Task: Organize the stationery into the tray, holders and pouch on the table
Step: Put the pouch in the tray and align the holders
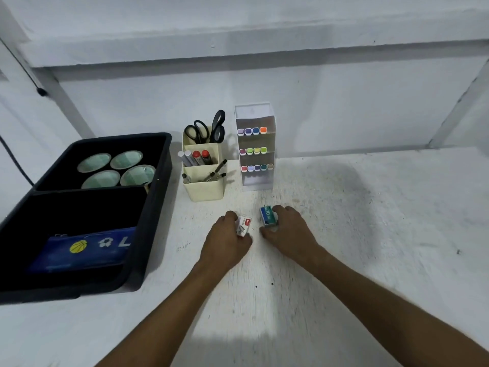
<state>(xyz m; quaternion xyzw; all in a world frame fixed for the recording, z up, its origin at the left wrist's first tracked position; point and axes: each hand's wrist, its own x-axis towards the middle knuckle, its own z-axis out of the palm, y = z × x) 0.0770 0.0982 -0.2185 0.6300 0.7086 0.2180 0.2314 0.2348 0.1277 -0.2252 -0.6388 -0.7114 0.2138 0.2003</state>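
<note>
My left hand (227, 239) grips a small white and red staple box (244, 225) just above the white table. Beside it my right hand (289, 229) pinches a blue and green staple box (267, 216) between thumb and fingers. The black tray (156, 197) lies at the left, with several tape rolls (116, 168) in its far section and a blue pouch (84, 250) in its near section. A cream holder (203, 189) behind my hands carries scissors (209, 128), markers and pens. To its right a clear holder (255, 115) stands with rows of coloured markers.
The white table (357, 221) runs to the right and toward me from my hands. A white wall rises right behind the holders. A dark cable hangs at the far left.
</note>
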